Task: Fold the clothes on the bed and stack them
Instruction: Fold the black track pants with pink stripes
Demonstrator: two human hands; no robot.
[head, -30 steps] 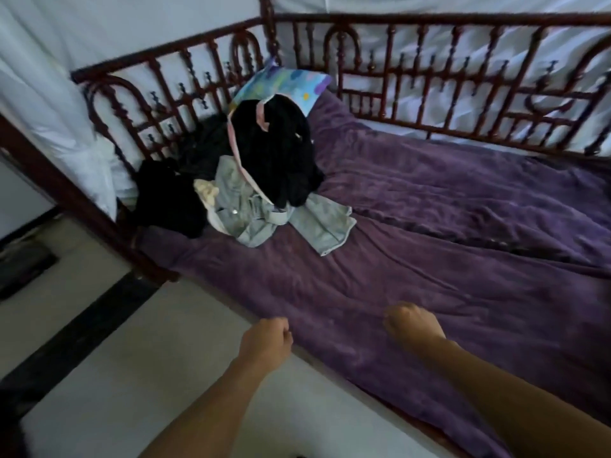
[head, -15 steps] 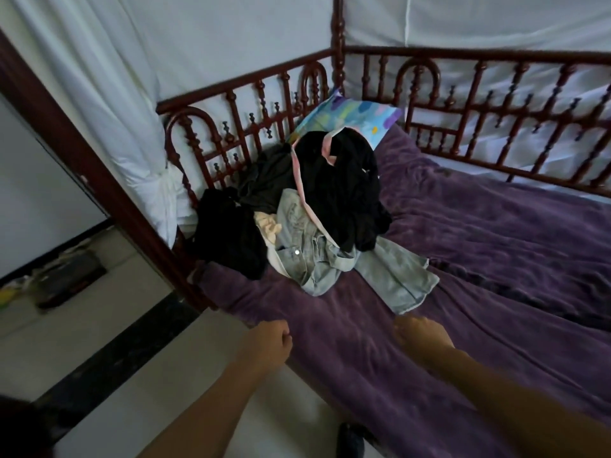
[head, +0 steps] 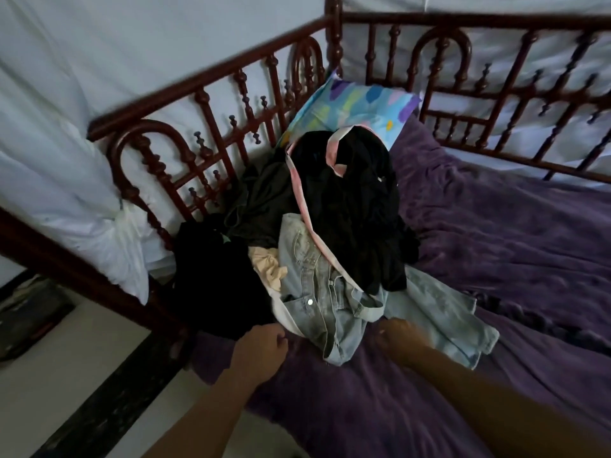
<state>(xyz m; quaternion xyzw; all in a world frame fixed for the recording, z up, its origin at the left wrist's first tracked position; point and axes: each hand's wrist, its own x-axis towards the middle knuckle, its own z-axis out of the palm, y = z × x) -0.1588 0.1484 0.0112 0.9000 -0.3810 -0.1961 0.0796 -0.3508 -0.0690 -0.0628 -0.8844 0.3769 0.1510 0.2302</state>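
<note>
One left hand (head: 261,352), one right hand (head: 401,338), one pillow (head: 357,107), one denim jacket (head: 317,292).

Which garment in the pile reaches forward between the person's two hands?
The pale denim jacket, the only light blue piece; its edge lies between left hand and right hand, while the black garments sit behind and beside it.

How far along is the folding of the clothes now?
Done: nothing; the clothes lie unfolded in one heap against the pillow. In hand: the left hand and right hand are at the jacket's near edge, neither plainly gripping it. Left: all folding and stacking.
</note>
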